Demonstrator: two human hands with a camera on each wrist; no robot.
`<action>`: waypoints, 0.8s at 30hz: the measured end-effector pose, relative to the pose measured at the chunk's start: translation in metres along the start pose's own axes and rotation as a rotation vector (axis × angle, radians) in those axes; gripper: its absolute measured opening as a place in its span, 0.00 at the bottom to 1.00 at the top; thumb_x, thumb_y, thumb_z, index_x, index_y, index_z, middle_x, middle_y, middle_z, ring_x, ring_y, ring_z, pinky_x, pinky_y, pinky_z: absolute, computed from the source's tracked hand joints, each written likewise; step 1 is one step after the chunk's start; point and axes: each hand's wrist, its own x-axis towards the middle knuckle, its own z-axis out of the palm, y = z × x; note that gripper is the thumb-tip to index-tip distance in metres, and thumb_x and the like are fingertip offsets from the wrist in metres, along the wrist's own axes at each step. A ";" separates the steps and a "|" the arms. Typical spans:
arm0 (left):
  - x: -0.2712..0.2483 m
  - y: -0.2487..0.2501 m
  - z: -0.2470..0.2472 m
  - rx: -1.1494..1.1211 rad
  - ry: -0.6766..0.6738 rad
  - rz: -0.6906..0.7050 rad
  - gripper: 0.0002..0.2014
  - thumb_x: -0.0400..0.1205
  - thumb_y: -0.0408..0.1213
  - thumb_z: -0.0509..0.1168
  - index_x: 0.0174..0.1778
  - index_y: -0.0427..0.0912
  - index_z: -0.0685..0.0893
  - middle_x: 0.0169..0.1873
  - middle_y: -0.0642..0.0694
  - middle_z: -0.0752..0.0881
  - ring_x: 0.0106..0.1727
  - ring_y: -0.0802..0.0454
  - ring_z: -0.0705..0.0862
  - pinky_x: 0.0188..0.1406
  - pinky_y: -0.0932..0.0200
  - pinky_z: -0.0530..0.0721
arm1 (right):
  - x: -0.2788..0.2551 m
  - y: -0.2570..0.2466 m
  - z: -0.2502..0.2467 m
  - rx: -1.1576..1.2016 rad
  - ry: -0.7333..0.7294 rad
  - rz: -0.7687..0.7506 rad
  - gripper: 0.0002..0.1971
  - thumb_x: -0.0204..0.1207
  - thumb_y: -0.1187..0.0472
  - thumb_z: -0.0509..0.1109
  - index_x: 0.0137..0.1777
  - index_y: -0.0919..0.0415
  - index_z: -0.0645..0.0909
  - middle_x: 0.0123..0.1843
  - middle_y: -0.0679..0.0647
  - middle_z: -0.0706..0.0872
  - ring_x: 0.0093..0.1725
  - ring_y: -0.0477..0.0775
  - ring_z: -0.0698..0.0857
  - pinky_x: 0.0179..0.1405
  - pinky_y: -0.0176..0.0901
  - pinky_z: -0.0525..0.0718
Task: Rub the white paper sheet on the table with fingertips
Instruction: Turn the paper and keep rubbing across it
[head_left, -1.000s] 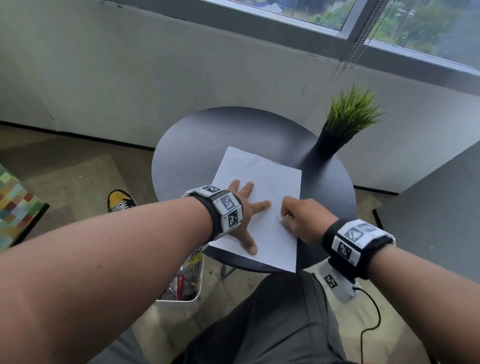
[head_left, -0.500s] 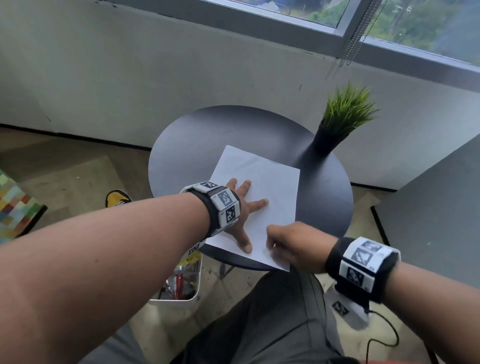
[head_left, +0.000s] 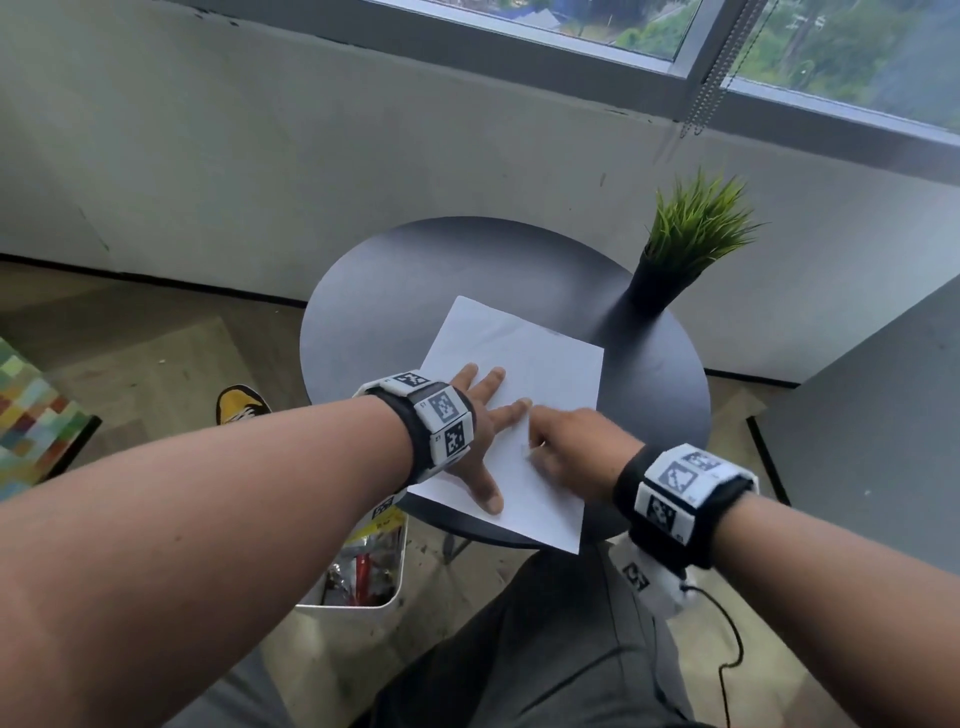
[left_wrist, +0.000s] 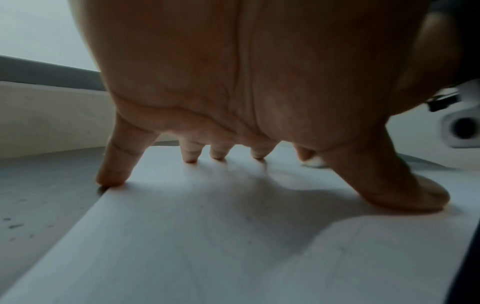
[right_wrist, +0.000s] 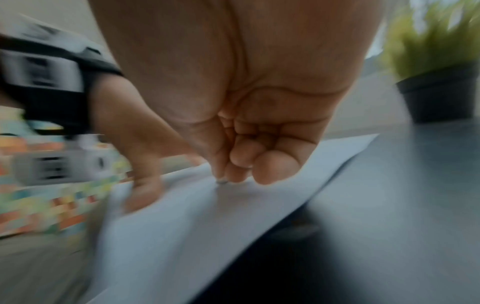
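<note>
My left hand (head_left: 475, 423) is spread wide, fingers straight and fanned, fingertips (left_wrist: 191, 158) and thumb pressing flat on the white rectangular paper sheet (head_left: 540, 364). From the left wrist view, my little finger comes down right at the paper's left edge, where the sheet meets the dark tabletop, and the palm arches above the paper rather than lying on it.

My right hand (head_left: 576, 447) sits just beside the left one, on the same sheet. Its fingers are curled in toward the palm, bunched together, and the tips (right_wrist: 233, 176) touch the paper; they hold nothing. The right wrist view is smeared with blur, so I cannot tell which fingertips actually make contact.

The paper lies on the near half of the round dark grey table (head_left: 395, 291), skewed, with its near right corner hanging past the table's rim over my grey-trousered lap (head_left: 545, 639).

At the far right of the table, well apart from the paper, stands a small green grass-like plant in a black pot (head_left: 670, 270).

Left of the table and below its rim is a white bin (head_left: 358, 582) with clutter inside. Further left on the wooden floor is a yellow and black shoe (head_left: 240, 404), and past that a multicoloured checked cushion (head_left: 31, 415). Both wrists carry black bands with white marker tiles (head_left: 441, 415).
</note>
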 end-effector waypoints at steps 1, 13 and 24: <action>-0.001 -0.001 0.001 0.013 0.005 0.001 0.66 0.65 0.73 0.73 0.85 0.63 0.31 0.85 0.47 0.28 0.86 0.37 0.31 0.78 0.23 0.52 | -0.005 -0.014 0.005 0.017 -0.042 -0.080 0.04 0.81 0.53 0.61 0.50 0.52 0.75 0.48 0.56 0.85 0.46 0.58 0.80 0.44 0.48 0.80; -0.004 -0.007 0.007 0.022 0.011 0.047 0.66 0.64 0.74 0.72 0.85 0.60 0.31 0.84 0.47 0.27 0.85 0.39 0.30 0.76 0.20 0.49 | -0.004 -0.028 0.002 0.055 -0.149 -0.241 0.07 0.80 0.57 0.62 0.55 0.54 0.77 0.48 0.54 0.85 0.49 0.59 0.82 0.47 0.48 0.80; -0.008 -0.011 0.000 -0.019 0.155 0.045 0.47 0.70 0.79 0.61 0.83 0.63 0.61 0.83 0.49 0.60 0.80 0.41 0.61 0.72 0.31 0.68 | 0.024 0.033 -0.008 0.201 0.007 0.090 0.06 0.79 0.49 0.67 0.47 0.49 0.76 0.37 0.44 0.81 0.40 0.52 0.81 0.39 0.41 0.75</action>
